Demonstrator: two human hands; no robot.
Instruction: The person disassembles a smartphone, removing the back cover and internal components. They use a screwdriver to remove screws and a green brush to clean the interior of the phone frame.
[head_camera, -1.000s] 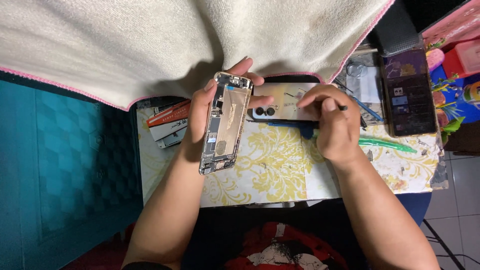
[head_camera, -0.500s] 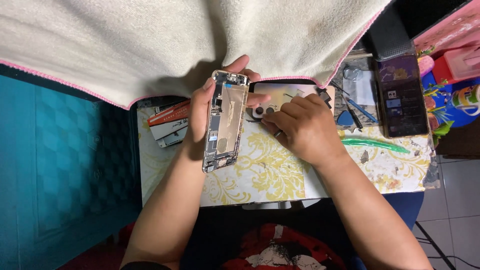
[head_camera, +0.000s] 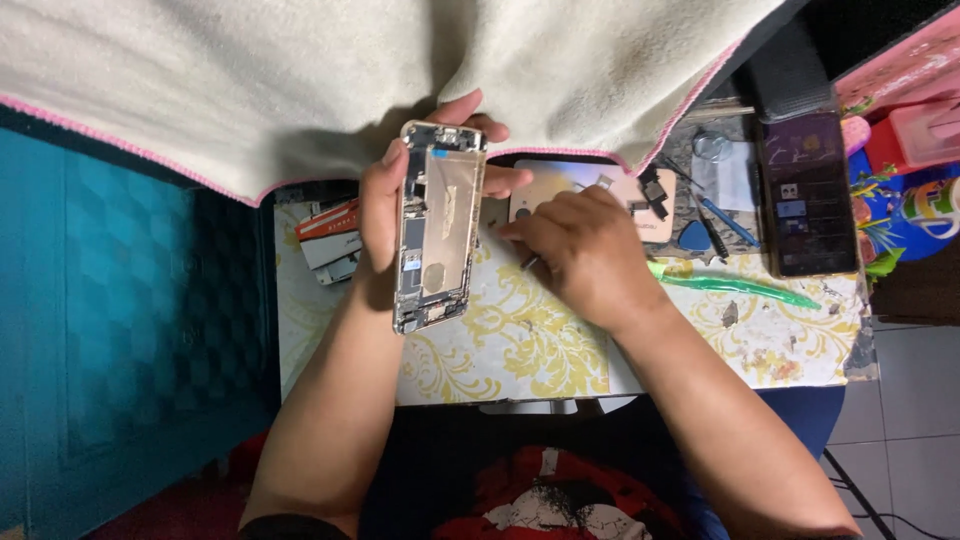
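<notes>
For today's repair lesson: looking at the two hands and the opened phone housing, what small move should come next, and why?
Probably bring the right hand up to the opened phone housing. The left hand holds the housing upright off the patterned table mat, insides facing the camera, while the right hand rests low on the mat beside it, pinching something small and dark that cannot be made out.

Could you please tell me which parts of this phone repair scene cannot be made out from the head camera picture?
- What the right hand pinches: only a dark tip shows; its own fingers hide the rest.
- The gold back panel: half covered by the right hand and the cream towel.
- Small parts inside the opened phone frame in the left hand: too small to identify.
- The pink containers: cut off by the right edge.
</notes>
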